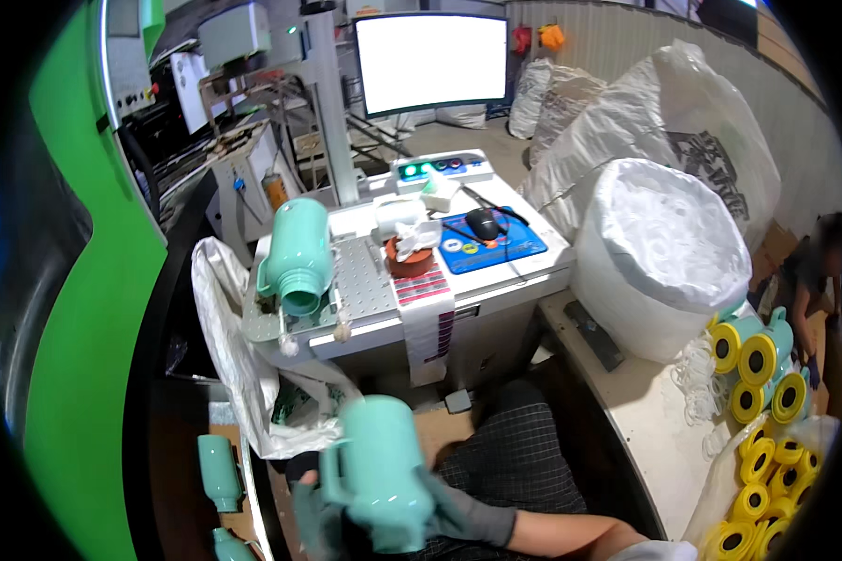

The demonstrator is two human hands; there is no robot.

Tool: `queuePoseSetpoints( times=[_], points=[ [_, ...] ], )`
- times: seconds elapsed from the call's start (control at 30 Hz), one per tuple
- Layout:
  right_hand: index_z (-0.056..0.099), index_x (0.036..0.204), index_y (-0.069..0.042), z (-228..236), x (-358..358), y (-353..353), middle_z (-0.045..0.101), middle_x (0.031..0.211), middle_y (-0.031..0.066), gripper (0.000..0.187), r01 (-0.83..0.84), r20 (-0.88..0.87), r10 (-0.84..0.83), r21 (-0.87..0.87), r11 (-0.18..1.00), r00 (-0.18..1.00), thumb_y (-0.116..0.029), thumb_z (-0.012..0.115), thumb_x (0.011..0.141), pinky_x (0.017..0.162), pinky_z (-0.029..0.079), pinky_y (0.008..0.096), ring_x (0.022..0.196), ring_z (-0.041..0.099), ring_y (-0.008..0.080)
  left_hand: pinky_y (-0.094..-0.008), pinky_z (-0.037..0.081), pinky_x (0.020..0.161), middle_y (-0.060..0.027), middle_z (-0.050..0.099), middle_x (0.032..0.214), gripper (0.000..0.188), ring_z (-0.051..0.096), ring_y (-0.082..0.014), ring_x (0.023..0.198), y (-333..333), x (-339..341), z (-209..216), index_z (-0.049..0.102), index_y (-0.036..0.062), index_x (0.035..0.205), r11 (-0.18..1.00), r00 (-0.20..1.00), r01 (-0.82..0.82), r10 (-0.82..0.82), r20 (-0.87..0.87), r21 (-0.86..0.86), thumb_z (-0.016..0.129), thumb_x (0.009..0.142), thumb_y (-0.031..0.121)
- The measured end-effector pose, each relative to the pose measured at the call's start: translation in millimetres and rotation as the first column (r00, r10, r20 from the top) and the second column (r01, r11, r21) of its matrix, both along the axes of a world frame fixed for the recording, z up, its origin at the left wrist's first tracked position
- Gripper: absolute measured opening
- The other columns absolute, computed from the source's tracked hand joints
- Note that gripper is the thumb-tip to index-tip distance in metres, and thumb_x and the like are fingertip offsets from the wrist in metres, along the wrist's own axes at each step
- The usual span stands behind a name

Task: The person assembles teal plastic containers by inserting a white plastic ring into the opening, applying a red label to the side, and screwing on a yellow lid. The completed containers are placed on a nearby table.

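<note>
A mint-green jug body with a side handle, slightly blurred, is held low in front of my lap. My right hand, in a grey glove, grips its lower right side. At its lower left, below the handle, my gloved left hand is closed against it, partly hidden by the jug. Another mint-green jug lies on the perforated metal plate of the white workbench, its open threaded mouth facing me. A brown-red round container with crumpled white paper on top sits beside that plate.
Left of me, more mint-green jugs lie in a box beside a white sack. A mouse rests on a blue pad under a bright monitor. To the right are a white bin, yellow-ended jugs, yellow rings and another person.
</note>
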State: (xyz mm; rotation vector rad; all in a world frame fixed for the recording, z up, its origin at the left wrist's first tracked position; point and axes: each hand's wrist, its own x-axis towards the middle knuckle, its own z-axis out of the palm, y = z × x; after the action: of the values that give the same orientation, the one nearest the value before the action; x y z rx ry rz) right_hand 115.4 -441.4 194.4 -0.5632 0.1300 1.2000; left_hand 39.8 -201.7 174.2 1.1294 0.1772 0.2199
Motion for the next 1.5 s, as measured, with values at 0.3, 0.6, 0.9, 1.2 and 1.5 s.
queuePoseSetpoints(
  times=[0.3,0.6,0.9,1.2,1.5],
  points=[
    [0.071,0.111,-0.002,53,-83,-138,0.074,0.099,0.0105,0.024,0.869,0.946,0.073,-0.319,0.378,0.315,-0.023,0.065,0.103,0.076,0.057,0.0352,0.086,0.071,0.0210,-0.0496,0.048,0.101,-0.0203,0.055,0.138,0.066,0.055,-0.0370,0.123,-153,14,6,0.046,0.0048,0.149,0.405,0.959,-0.180,-0.131,0.252,0.896,0.075,0.094,0.027],
    [0.071,0.098,-0.010,77,-66,-136,0.072,0.093,0.0140,0.020,0.647,0.544,0.826,-0.578,0.497,-0.148,-0.028,0.065,0.091,0.072,0.055,0.0438,0.081,0.070,0.0323,-0.0384,0.050,0.092,-0.0098,0.064,0.118,0.085,0.060,-0.0242,0.113,-182,36,19,0.032,0.0062,0.162,-0.088,0.640,-0.260,-0.762,0.103,0.962,0.067,0.090,0.036],
    [0.072,0.097,-0.011,72,-38,-173,0.071,0.089,0.0066,0.022,0.635,0.357,0.812,-0.505,0.584,-0.462,-0.027,0.070,0.083,0.063,0.053,0.0414,0.075,0.070,0.0254,-0.0441,0.048,0.101,-0.0147,0.063,0.117,0.096,0.060,-0.0317,0.108,-200,64,83,0.040,0.0068,0.154,-0.027,0.533,0.248,-0.831,-0.160,0.968,0.083,0.074,0.040],
    [0.058,0.134,0.004,82,-5,-111,0.065,0.122,0.0138,0.042,0.885,0.944,-0.143,0.329,0.328,-0.298,-0.030,0.052,0.109,0.089,0.055,0.0325,0.104,0.063,0.0224,-0.0440,0.057,0.096,-0.0104,0.065,0.118,0.087,0.067,-0.0298,0.107,-113,42,106,0.054,0.0076,0.141,0.370,0.718,0.219,-0.688,0.108,0.903,0.088,0.072,0.049],
    [0.058,0.137,0.001,91,65,-12,0.061,0.131,0.0230,0.052,0.829,0.998,-0.039,0.055,0.557,-0.040,-0.006,0.074,0.088,0.092,0.056,0.0394,0.105,0.070,0.0312,-0.0505,0.051,0.106,-0.0103,0.069,0.122,0.066,0.066,-0.0326,0.116,-108,32,120,0.068,0.0094,0.121,0.334,0.779,0.090,-0.611,0.143,0.938,0.093,0.069,0.042]
  ],
)
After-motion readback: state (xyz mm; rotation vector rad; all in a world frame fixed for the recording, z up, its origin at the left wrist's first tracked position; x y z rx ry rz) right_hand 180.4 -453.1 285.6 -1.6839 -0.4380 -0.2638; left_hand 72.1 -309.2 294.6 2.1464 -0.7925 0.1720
